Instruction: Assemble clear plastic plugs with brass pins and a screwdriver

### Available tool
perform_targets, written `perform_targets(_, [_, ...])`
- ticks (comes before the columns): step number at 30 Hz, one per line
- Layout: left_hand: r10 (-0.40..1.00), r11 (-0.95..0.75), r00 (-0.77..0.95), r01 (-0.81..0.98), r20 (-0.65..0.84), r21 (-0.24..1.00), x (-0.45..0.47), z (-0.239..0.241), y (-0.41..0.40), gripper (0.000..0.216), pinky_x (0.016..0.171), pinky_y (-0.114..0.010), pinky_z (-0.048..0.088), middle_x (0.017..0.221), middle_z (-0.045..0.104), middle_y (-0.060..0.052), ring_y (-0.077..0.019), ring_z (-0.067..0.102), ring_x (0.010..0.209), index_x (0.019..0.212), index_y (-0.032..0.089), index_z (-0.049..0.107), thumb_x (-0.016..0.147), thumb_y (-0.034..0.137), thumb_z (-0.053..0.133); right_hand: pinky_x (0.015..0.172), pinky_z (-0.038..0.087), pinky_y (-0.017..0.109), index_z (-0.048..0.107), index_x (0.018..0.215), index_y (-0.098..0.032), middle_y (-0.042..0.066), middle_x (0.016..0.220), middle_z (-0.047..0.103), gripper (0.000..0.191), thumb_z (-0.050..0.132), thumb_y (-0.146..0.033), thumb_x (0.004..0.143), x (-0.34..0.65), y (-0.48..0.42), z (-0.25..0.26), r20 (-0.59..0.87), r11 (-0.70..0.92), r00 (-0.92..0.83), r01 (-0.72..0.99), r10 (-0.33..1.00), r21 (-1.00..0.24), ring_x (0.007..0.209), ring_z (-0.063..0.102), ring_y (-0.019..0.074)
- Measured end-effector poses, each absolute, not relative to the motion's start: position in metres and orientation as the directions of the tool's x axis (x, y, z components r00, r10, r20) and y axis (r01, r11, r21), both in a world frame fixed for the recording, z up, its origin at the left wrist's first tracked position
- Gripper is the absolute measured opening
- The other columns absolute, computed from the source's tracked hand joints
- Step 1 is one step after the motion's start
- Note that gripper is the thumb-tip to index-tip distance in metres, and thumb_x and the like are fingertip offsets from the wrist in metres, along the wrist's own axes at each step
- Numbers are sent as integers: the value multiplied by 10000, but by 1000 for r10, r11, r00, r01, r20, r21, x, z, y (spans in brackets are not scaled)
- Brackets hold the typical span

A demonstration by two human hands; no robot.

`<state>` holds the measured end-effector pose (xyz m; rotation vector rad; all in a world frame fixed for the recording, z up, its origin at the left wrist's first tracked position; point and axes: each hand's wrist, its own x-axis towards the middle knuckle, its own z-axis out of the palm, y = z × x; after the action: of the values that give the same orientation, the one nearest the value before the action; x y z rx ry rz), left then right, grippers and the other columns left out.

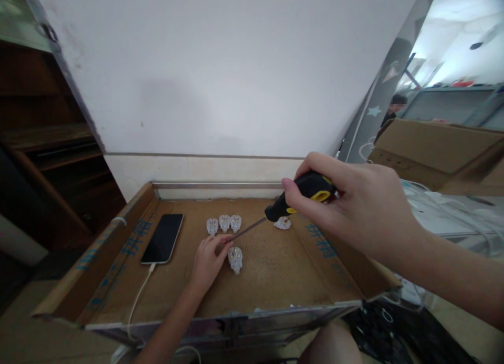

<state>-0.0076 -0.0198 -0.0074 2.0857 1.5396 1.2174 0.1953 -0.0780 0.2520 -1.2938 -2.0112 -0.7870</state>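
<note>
My right hand (354,206) is wrapped round the black and yellow handle of a screwdriver (303,193), held slanting with its shaft down to the left. At the tip of the shaft, the thumb and fingers of my left hand (208,261) are pinched together; what is between them is too small to make out. Just right of those fingers lies a clear plastic plug (235,260) with metal pins, on the cardboard. Behind my left hand several more such plugs (224,223) sit in a row. Another clear plug (282,223) is partly hidden below the screwdriver handle.
A cardboard tray (268,280) with raised sides covers the worktop. On its left lies a phone (163,239) with a white cable (139,295). A white wall (236,80) rises behind. At right are an open cardboard box (425,148), white cables (444,211) and a person (389,114) farther off.
</note>
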Motion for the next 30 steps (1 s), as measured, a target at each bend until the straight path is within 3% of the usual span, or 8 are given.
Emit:
perform_targets(22, [867,-444,179,704,466,554,-3,-10,-20,230,807,-350,467,1037,694,-24,-204,629,918,1084,243,615,869,259,537,421,217,217,542,653,-197,-32,480,537,275,491,-413,816,195,-81,252,771,390,-394,898,501,205,377,423,81])
perform_targets(30, [850,-461,201,734,488,500,-3,-8,-22,228,784,-330,462,982,692,-23,-196,620,885,1088,247,614,877,255,527,419,208,223,541,659,-198,-34,497,559,263,492,-406,814,193,-81,254,753,420,-411,886,514,197,389,443,80])
